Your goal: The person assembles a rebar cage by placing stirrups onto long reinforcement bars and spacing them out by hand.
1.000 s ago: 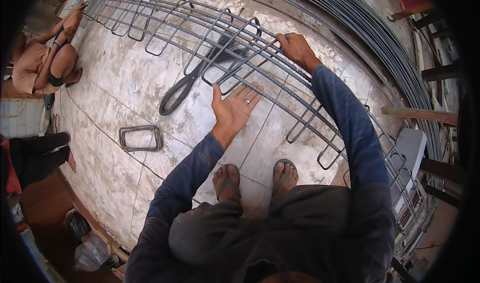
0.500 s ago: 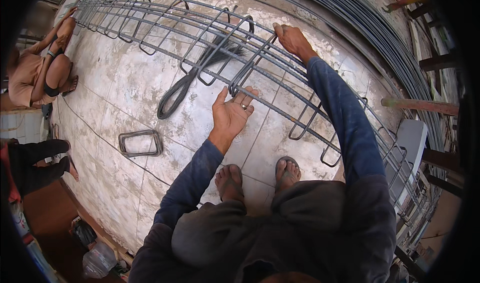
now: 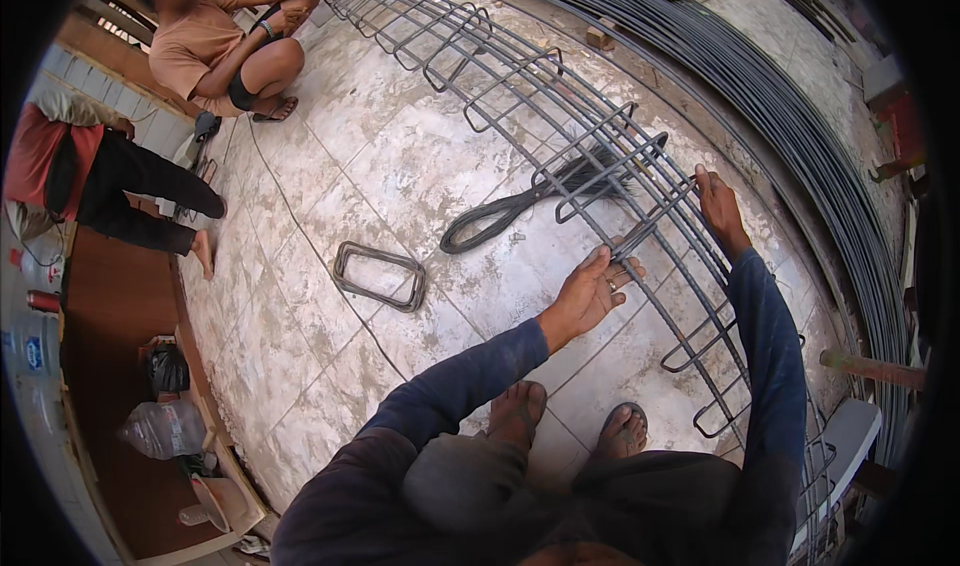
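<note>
A long rebar cage [image 3: 520, 76] of ribbed bars and bent stirrups stretches from the far left toward my right side. Several rectangular stirrups [image 3: 655, 219] sit close together on its bars in front of me. My left hand [image 3: 588, 296], palm up with a ring on one finger, has its thumb and curled fingers at the stirrups' near lower corner. On the far side, my right hand [image 3: 722, 211] grips their other end between thumb and fingers. Beneath the cage, a looped bundle of black tie wire [image 3: 490, 224] lies on the floor.
A stack of loose stirrups [image 3: 380, 277] lies on the tiled floor. Long steel bars [image 3: 740, 66] run along the far right. One person [image 3: 215, 61] squats by the cage's far end; another [image 3: 100, 171] is at left. A white support [image 3: 850, 431] stands at lower right.
My view has swung left, bringing both other people further into the picture. The grouped stirrups remain between my hands, and my left fingers look more curled around their near corner.
</note>
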`<state>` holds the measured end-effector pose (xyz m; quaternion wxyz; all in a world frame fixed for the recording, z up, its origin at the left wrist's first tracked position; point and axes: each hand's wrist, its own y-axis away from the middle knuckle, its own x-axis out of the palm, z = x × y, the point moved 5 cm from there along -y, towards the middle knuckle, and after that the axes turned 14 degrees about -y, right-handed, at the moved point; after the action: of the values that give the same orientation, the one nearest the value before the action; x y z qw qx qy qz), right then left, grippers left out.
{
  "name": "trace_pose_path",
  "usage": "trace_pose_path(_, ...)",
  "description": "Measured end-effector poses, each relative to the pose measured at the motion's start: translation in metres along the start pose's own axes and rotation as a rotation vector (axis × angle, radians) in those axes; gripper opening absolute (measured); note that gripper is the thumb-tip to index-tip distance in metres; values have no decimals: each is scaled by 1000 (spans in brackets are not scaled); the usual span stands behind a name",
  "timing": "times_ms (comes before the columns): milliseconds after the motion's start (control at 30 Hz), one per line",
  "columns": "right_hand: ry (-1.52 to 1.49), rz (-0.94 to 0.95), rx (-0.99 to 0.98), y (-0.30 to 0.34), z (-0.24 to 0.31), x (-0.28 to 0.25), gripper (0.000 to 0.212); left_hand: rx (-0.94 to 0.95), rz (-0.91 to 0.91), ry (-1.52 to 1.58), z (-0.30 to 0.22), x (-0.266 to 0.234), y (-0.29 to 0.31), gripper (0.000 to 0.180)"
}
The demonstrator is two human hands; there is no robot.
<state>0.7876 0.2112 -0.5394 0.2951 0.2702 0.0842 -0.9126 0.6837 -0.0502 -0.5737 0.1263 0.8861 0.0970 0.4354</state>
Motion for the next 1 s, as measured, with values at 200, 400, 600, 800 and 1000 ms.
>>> trace_pose_path(200,92,-36,75,-9,-1,-5,71,-33,33,-72,-2,1,3,25)
trace_pose_path(400,138,-123,118,-13,-1,-12,75,-25,13,-31,0,1,7,27)
trace_pose_path(600,140,-99,71,-4,10,-9,71,-39,23,-43,1,-4,4,27)
trace_pose_path(800,125,-77,48,8,21,-7,67,-67,8,8,4,-10,2,25)
trace_pose_path(1000,73,-8,11,10,22,-3,68,-40,58,-10,1,-9,1,25)
